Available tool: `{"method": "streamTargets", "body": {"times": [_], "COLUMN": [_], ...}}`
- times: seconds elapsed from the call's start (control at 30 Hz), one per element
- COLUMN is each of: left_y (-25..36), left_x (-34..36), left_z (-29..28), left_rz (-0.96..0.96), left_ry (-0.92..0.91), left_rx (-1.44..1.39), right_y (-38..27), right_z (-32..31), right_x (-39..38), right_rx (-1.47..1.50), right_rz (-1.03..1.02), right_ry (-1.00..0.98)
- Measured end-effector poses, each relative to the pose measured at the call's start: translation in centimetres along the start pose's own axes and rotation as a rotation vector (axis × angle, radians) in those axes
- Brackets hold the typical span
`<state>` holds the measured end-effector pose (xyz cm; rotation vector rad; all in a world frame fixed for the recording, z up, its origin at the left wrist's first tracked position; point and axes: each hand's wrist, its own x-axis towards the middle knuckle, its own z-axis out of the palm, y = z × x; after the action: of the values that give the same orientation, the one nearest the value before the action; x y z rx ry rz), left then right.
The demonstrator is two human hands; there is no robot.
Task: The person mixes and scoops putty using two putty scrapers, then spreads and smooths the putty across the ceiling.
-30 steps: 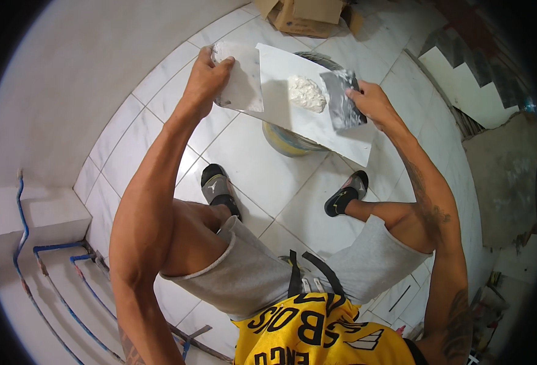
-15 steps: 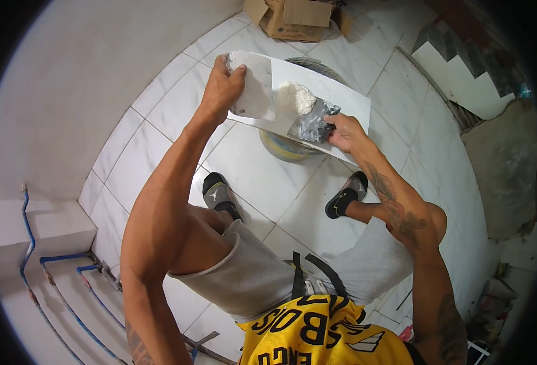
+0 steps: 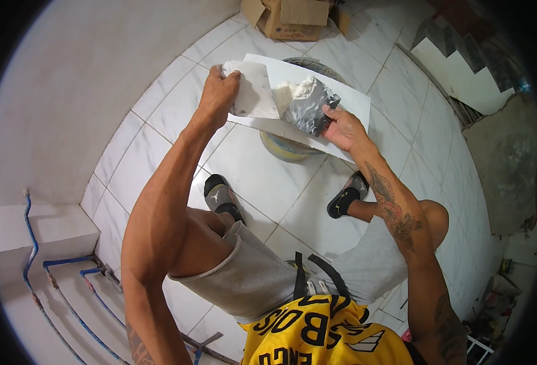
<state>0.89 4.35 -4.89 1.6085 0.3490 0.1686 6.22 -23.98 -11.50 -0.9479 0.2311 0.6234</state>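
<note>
Evidently the working of the putty [image 3: 285,93] is only partway: it sits as a lump on the white board [image 3: 355,102], over a bucket [image 3: 288,148], with some along the upper edge of the dark blade [image 3: 310,112]. That blade is smeared white and clamped in the right hand [image 3: 343,129]. Well apart from it, the left hand [image 3: 218,92] grips the pale blade [image 3: 253,91] at the board's left end. Scooping looks begun, while the putty behind the dark blade seems yet to be gathered.
</note>
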Motion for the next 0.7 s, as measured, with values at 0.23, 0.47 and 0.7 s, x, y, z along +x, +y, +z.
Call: {"method": "streamTargets", "body": {"times": [0.23,0.47,0.7], "left_y": [0.3,2.4,4.1], "left_x": [-0.5,-1.9,-2.0], "left_z": [1.1,2.8,2.0], "left_rz": [-0.209,-0.357,-0.321], "left_ry": [-0.043,-0.119,-0.068], "left_rx": [-0.225,-0.429,-0.492], "right_y": [-1.9,-1.8,-2.6], "right_z": [2.1,9.0,6.0], "right_x": [-1.8,-7.1,-6.4], "right_rx": [-0.243,-1.263,-1.519], "right_rz": [-0.331,-1.394,-1.512], "right_ry": [-0.074,-0.074,-0.172]}}
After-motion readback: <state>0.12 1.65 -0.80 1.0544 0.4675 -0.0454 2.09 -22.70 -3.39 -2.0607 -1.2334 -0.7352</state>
